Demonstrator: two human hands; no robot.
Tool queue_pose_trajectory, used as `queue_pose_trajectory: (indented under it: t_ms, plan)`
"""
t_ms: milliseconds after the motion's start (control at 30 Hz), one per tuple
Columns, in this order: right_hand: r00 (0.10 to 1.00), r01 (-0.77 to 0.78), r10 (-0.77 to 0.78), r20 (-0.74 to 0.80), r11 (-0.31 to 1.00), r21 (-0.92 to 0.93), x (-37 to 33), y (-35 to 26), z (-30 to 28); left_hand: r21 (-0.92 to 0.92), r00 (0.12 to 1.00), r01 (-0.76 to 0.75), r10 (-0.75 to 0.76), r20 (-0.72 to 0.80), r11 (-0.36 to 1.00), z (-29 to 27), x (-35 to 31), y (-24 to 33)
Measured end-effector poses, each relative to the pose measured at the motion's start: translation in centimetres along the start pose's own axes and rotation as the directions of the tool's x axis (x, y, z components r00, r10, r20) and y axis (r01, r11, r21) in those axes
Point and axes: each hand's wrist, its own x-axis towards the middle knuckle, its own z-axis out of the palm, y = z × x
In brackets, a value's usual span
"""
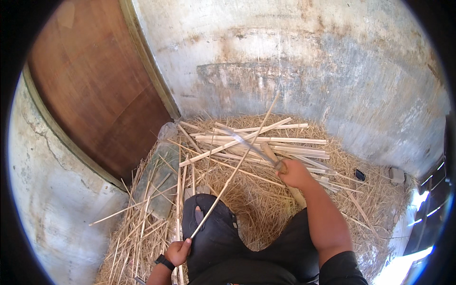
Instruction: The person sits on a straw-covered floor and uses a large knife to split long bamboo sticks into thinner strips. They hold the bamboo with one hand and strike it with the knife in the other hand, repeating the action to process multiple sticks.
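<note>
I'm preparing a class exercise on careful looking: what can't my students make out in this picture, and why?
In the head view:
Most of the knife's handle: hidden by the right hand.
The blade's fine edge: blurred.
Part of the held thin strip: hidden inside the left hand.
The number of pale strips in the pile: hidden by overlap.
The small black object's kind: too small.
The brown panel's full outline: cut off by the lens rim.

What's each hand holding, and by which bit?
The left hand holds a long thin stick by its near end; the right hand grips a knife by its handle.
</note>
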Motion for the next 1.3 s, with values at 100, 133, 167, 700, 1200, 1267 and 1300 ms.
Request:
queue_pose_trajectory:
  t_ms: [100, 133, 167, 700, 1200, 1267, 1300]
  plan:
    - [0.97, 0.178, -0.155, 0.189, 0.978, -0.111, -0.6, -2.1, 0.5, -0.013, 1.0, -0.013, 0.013, -0.01, 1.0, 0.0, -0.1, -0.3]
    - [0.943, 0.24, -0.189, 0.272, 0.956, -0.168, -0.8, -2.6, 0.5, -0.006, 1.0, -0.021, 0.021, -0.014, 1.0, -0.1, -0.1, -0.4]
    - [0.938, 0.26, -0.211, 0.274, 0.953, -0.154, -1.1, -2.9, 0.4, -0.004, 1.0, -0.023, 0.023, -0.016, 1.0, 0.0, -0.1, -0.7]
    - [0.981, 0.152, -0.139, 0.132, 0.984, -0.097, 0.0, -0.4, 1.3, 0.017, 0.997, -0.06, 0.061, -0.052, 0.998, 0.6, 0.1, -1.3]
    - [0.998, -0.018, 0.018, -0.059, 1.0, -0.003, 0.5, 0.9, 0.4, 0.101, 0.995, -0.065, 0.072, -0.062, 0.993, 0.4, 0.0, -0.3]
    - [0.997, 0.05, -0.047, 0.059, 0.997, -0.052, 0.3, 0.1, 1.0, 0.037, 0.996, -0.051, 0.053, -0.069, 0.998, 0.7, 0.1, -1.0]
    - [0.986, 0.089, -0.078, 0.147, 0.993, -0.071, 0.1, -0.9, 1.2, 0.037, 0.997, -0.042, 0.044, -0.066, 0.998, 0.6, -0.1, -1.0]
